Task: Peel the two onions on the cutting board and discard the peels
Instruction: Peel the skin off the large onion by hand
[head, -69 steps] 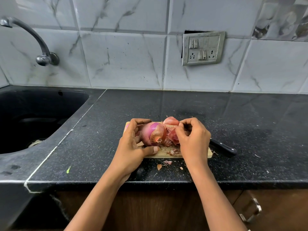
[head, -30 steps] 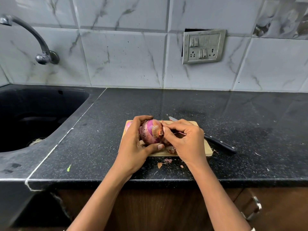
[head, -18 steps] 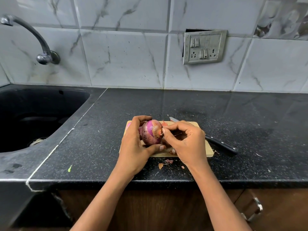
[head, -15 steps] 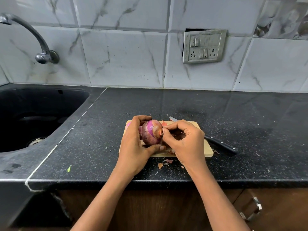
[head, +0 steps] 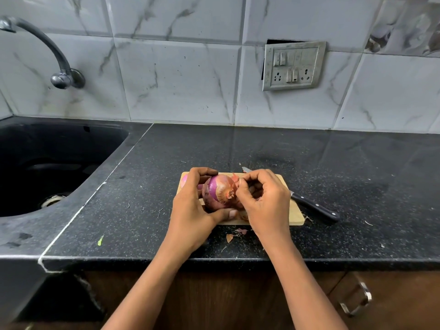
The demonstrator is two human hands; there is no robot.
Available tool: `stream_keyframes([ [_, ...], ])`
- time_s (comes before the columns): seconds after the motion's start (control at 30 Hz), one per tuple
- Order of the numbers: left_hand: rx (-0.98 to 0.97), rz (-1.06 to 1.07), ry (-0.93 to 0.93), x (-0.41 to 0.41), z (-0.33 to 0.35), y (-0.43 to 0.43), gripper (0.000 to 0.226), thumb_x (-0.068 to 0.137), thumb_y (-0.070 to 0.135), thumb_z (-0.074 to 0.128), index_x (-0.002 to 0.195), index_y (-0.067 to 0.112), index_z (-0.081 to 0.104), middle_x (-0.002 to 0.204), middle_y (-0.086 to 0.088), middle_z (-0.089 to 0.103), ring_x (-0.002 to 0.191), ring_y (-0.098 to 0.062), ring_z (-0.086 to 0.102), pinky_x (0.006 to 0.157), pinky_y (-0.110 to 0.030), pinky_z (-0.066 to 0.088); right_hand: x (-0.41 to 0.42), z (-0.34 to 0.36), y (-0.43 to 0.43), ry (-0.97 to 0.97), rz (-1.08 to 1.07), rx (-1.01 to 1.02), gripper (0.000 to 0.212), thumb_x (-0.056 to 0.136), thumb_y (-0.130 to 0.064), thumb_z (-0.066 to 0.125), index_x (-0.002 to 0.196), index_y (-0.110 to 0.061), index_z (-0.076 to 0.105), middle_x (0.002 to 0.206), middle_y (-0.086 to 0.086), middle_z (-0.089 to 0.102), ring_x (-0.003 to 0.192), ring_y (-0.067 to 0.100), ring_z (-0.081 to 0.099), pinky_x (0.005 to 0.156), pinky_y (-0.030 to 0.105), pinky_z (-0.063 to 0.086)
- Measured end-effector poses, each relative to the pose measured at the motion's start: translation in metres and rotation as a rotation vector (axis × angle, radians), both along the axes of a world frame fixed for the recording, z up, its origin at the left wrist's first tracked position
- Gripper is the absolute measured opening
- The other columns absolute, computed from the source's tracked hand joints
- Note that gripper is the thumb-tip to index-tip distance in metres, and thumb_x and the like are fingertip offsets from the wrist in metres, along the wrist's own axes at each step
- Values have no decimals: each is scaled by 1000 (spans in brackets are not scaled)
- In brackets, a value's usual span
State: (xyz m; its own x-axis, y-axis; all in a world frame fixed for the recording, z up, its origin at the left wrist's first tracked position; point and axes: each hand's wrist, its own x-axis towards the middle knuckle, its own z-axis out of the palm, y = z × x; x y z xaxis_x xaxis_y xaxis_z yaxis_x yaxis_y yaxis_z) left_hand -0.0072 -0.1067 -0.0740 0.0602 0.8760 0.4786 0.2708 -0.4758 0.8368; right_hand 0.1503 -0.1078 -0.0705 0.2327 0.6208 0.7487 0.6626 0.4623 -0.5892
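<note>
A red onion (head: 220, 190), partly peeled, is held just above the wooden cutting board (head: 295, 216). My left hand (head: 192, 210) grips it from the left, thumb under it. My right hand (head: 264, 201) pinches the dry skin at the onion's right side near its root end. A second, pinkish onion (head: 183, 181) shows only as a sliver behind my left hand at the board's far-left corner. Peel scraps (head: 235, 234) lie on the counter in front of the board.
A black-handled knife (head: 314, 208) lies across the board's right edge, its tip behind my right hand. The black sink (head: 47, 163) with a tap (head: 59, 75) is at the left. The black counter's front edge (head: 238, 260) runs below the board.
My right hand has come from the pile of peels on the board back to the onion and now pinches its skin. My left hand has turned the onion slightly.
</note>
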Motion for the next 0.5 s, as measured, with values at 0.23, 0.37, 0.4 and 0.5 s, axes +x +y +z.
stream_keyframes([
  [0.23, -62, -11, -51, -1, 1, -1, 78, 58, 12, 98, 118, 34, 53, 122, 10, 61, 108, 1, 64, 87, -23, 58, 6, 2, 1, 98, -60, -45, 11, 87, -5, 70, 95, -13, 72, 91, -6, 67, 77, 6, 62, 69, 22, 51],
  [0.37, -78, -10, -49, 0, 3, -2, 78, 59, 11, 98, 120, 32, 53, 122, 11, 62, 107, 2, 64, 84, -16, 56, 4, 8, -8, 156, 37, -54, 24, 90, -5, 67, 108, -18, 73, 95, -15, 70, 89, 1, 66, 72, 9, 49],
  [0.4, -80, -9, -48, 0, 3, -2, 78, 59, 11, 98, 120, 32, 54, 121, 12, 62, 106, 2, 64, 84, -17, 56, 4, 8, -10, 161, 55, -36, 16, 91, -8, 69, 103, -18, 74, 91, -18, 69, 87, -1, 66, 70, 7, 47],
  [0.5, -82, -16, -36, 0, 4, -3, 79, 60, 8, 97, 121, 30, 54, 118, 12, 65, 104, 2, 66, 86, -19, 56, 4, 8, -13, 135, 115, -21, 2, 91, -18, 74, 93, -18, 76, 87, -18, 71, 86, 3, 68, 70, 13, 51],
])
